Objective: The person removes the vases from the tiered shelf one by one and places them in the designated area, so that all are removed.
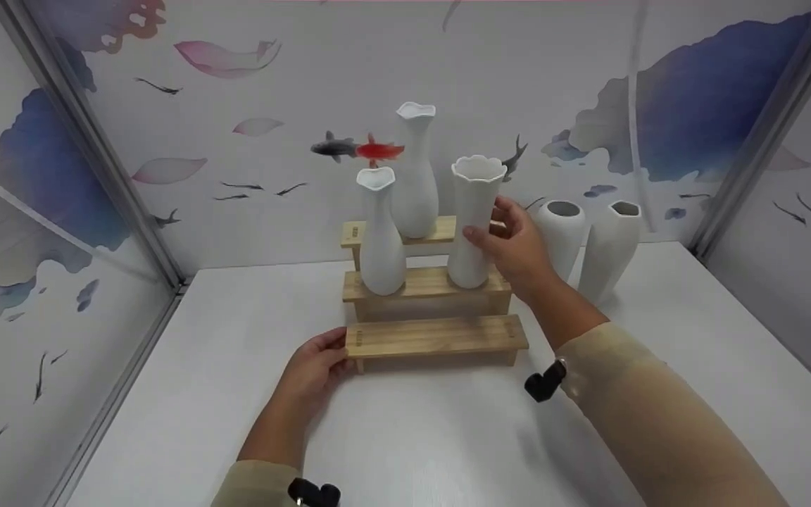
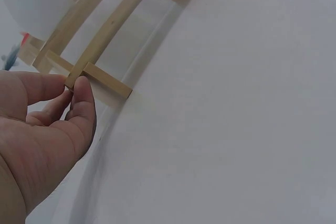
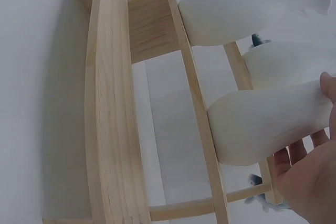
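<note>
My right hand [image 1: 520,246] grips a white vase [image 1: 474,204] with a scalloped rim, thumb in front and fingers behind. That vase stands upright at the right of the middle step of a three-step wooden stand [image 1: 441,336]. In the right wrist view, the base of the held vase [image 3: 247,129] is right at the step. My left hand [image 1: 317,370] pinches the left end of the lowest step, as the left wrist view shows between thumb and fingers [image 2: 50,88]. A slender white vase [image 1: 381,246] is on the middle step's left, and a taller one [image 1: 416,176] is on the top step.
Two more white vases, one rounded [image 1: 562,232] and one faceted [image 1: 610,250], stand on the white table [image 1: 419,436] right of the stand, partly behind my right hand and arm. Printed panels with metal frame posts [image 1: 96,141] enclose the table at the back and sides.
</note>
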`<state>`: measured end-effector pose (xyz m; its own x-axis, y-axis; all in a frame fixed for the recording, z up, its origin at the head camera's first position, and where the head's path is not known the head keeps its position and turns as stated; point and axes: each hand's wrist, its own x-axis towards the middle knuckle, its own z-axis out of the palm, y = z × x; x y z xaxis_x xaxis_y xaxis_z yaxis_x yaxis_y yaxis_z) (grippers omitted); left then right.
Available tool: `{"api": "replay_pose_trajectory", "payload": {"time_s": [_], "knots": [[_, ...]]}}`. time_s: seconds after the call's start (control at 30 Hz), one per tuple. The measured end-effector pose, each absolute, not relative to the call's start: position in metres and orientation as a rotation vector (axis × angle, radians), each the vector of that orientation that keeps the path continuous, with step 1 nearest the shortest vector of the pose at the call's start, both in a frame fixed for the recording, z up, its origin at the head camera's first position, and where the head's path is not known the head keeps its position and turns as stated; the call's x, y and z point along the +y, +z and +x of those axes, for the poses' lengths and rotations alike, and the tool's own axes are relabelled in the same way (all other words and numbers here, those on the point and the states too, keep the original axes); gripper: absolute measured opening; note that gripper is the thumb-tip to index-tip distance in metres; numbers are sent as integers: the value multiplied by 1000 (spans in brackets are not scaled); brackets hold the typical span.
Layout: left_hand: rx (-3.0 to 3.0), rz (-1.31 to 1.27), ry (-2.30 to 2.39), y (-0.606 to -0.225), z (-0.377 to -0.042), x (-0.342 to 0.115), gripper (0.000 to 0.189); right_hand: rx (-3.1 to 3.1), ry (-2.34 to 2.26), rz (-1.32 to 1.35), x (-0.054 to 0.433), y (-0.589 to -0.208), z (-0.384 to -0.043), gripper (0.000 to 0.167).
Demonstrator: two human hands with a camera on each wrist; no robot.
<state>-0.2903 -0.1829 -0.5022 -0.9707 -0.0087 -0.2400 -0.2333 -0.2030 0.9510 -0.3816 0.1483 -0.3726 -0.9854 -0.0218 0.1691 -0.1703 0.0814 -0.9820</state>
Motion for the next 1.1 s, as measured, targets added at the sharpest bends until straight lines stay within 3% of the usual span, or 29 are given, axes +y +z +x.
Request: {"api": "replay_pose_trajectory", "payload": {"time_s": [0.17, 0.77, 1.1], "knots": [[1891, -302, 2301, -501, -290, -182, 48, -2215, 2037, 198, 147, -375, -382, 73], [1932, -286, 2292, -501, -289, -185, 49, -2137, 2042, 166, 173, -376, -366, 73], [1937, -296, 2273, -500, -288, -184, 49, -2142, 2018, 73, 210, -375, -342, 86]]}}
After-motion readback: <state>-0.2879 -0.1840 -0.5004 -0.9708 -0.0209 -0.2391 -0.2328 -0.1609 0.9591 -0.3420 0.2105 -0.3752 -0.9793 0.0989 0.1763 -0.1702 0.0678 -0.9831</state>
